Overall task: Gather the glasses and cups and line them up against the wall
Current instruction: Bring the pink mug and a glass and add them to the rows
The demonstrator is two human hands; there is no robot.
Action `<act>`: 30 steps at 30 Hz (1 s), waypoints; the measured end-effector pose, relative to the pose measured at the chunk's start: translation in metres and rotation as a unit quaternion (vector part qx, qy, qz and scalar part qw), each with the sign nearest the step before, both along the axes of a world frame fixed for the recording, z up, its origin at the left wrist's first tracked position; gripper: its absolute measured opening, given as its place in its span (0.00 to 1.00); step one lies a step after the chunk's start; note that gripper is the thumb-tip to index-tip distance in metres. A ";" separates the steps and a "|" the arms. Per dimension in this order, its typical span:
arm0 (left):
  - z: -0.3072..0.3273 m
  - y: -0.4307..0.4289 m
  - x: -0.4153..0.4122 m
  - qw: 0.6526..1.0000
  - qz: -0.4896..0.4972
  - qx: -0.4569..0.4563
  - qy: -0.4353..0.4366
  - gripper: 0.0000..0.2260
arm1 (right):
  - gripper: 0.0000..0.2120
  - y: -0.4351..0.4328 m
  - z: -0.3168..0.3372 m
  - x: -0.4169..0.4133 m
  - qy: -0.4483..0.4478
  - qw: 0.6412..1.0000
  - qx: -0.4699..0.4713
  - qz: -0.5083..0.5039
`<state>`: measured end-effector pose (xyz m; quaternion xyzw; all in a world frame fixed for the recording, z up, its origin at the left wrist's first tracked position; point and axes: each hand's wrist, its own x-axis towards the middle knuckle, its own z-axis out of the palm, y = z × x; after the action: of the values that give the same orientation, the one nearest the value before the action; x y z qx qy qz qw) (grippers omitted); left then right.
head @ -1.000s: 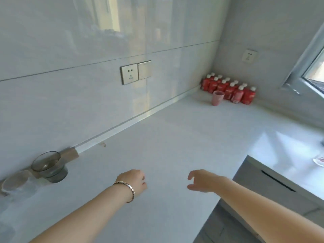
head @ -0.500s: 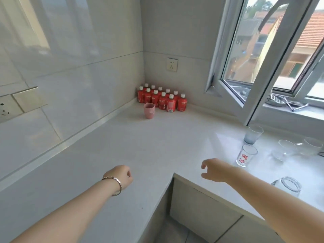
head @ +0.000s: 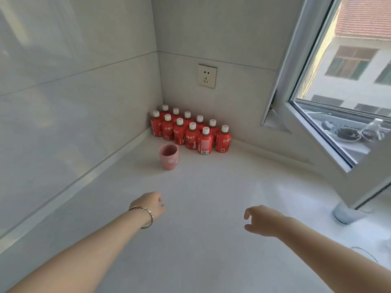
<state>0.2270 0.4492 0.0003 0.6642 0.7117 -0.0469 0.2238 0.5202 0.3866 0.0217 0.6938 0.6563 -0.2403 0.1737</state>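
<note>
Countertop (head: 201, 208), white and bare across its middle, runs back into a tiled corner. Upright near that corner, at about eleven o'clock from the hands, stands a pink cup (head: 168, 156), apart from the left wall and just in front of a cluster of red bottles (head: 190, 132) with white caps. The left hand (head: 149, 205), a bracelet (head: 146, 214) at its wrist, hovers over the counter with fingers loosely curled, holding nothing. The right hand (head: 261, 222) hovers at three o'clock from it, fingers partly spread and empty. At the far right, under the open window frame (head: 317, 132), a clear glass (head: 344, 214) shows only its base.
</note>
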 end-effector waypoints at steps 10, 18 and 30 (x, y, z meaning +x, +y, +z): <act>-0.026 0.207 0.029 0.976 0.181 0.042 -0.117 0.47 | 0.19 0.123 -0.044 0.021 -0.001 0.999 -0.038 -0.026; -0.057 0.215 0.039 0.970 0.179 0.092 -0.135 0.36 | 0.19 0.125 -0.070 0.037 0.006 0.997 -0.071 -0.043; 0.009 0.068 0.111 0.985 -0.072 0.041 -0.152 0.29 | 0.19 0.026 -0.007 0.088 0.067 0.997 0.009 -0.040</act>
<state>0.3379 0.5174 0.0093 0.7217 0.6210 0.0682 0.2981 0.6081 0.4128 0.0145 0.7035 0.6402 -0.2871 0.1129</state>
